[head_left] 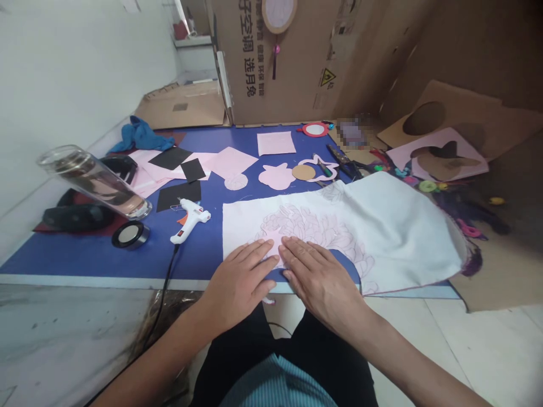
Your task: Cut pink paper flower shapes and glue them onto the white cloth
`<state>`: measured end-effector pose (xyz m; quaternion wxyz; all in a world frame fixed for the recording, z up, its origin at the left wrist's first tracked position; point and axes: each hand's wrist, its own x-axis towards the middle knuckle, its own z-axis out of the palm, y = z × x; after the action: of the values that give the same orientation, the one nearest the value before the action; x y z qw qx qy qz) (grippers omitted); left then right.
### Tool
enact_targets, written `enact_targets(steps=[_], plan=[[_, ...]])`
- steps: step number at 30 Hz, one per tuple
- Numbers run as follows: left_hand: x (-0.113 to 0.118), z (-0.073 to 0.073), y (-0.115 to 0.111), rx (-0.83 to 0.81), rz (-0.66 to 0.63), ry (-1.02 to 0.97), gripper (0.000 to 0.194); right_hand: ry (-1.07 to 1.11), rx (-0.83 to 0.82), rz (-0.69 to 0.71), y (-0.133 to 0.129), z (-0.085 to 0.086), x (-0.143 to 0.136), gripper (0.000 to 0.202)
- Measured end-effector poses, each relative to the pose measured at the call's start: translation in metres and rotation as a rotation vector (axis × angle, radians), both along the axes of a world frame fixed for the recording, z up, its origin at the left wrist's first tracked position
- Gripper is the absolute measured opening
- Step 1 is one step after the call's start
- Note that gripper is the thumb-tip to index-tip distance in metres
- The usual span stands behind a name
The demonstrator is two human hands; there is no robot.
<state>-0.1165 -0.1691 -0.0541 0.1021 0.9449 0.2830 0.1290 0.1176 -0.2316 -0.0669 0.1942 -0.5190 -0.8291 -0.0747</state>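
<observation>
Printed cardboard is standing behind a blue surface, and a white cloth with a floral print is lying along its front edge. On the cloth's printed part, a small pink piece is lying under the fingertips of both hands. The left hand and the right hand are resting palm-down with fingers stretched out nearly flat, gripping nothing. A white glue gun is lying left of the cloth, near a black sheet.
</observation>
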Motion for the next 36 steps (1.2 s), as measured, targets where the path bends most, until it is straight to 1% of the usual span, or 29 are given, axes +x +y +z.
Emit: enact_targets(steps=[6, 15, 23, 29, 36], plan=[[0.0, -0.002, 0.0, -0.003, 0.011, -0.017, 0.04, 0.002, 0.029, 0.003, 0.001, 0.001, -0.001, 0.041], [0.001, -0.002, -0.001, -0.004, 0.017, -0.014, 0.039, -0.001, -0.015, 0.002, 0.003, 0.007, -0.002, 0.041], [0.001, -0.003, -0.002, -0.006, 0.026, -0.021, 0.042, 0.044, -0.027, -0.002, -0.002, 0.001, -0.005, 0.047], [0.001, -0.004, -0.002, 0.017, 0.02, -0.012, 0.042, 0.011, -0.029, 0.004, -0.001, -0.003, -0.004, 0.047], [0.0, -0.003, -0.001, 0.023, 0.015, -0.002, 0.041, 0.024, -0.026, -0.006, -0.001, -0.005, -0.004, 0.046]])
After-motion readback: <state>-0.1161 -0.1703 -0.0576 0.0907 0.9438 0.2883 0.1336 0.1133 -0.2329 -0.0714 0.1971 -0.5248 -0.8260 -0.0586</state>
